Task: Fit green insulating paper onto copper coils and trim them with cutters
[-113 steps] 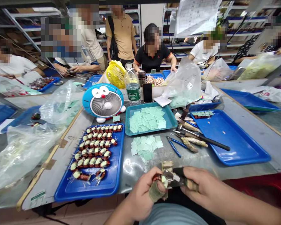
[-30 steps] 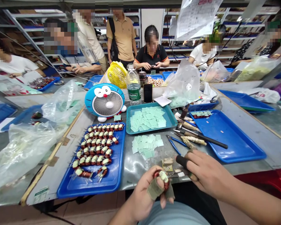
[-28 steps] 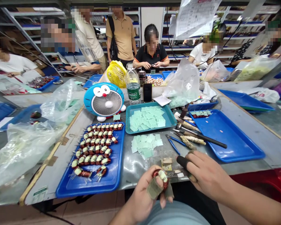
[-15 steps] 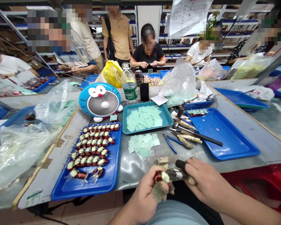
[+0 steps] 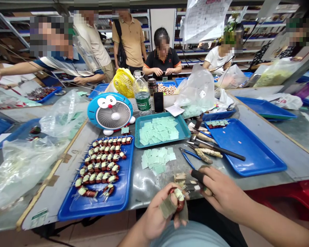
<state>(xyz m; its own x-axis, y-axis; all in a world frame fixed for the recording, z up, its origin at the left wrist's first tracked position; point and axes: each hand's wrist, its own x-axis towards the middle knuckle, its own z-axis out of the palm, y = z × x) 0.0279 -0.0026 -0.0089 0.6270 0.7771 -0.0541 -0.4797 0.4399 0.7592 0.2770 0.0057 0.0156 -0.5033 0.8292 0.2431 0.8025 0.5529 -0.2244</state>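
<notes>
My left hand (image 5: pixel 161 212), with tape wrapped on its fingers, is closed around a copper-wound ring coil (image 5: pixel 179 199) with pale pads. Just right of it, my right hand (image 5: pixel 217 192) grips a tool (image 5: pixel 193 185) whose metal part points at the coil; a black cover sits on one finger. A small wooden block (image 5: pixel 180 177) lies behind the coil on the metal table. To the left, a blue tray (image 5: pixel 92 208) carries rows of similar coils. Light green square sheets (image 5: pixel 158 159) lie loose in front of a teal tray (image 5: pixel 137 135) of more sheets.
Blue-handled pliers (image 5: pixel 187 159) and other hand tools (image 5: pixel 208 145) lie near a mostly bare blue tray (image 5: pixel 257 151) on the right. A blue fan (image 5: pixel 109 111), a water bottle (image 5: pixel 142 97) and a phone (image 5: pixel 158 102) stand behind. Several people are beyond the table.
The coil has turned in my left hand and is tilted differently. My right hand and its tool have shifted slightly up and away from the coil. At the far left a person now stretches an arm out.
</notes>
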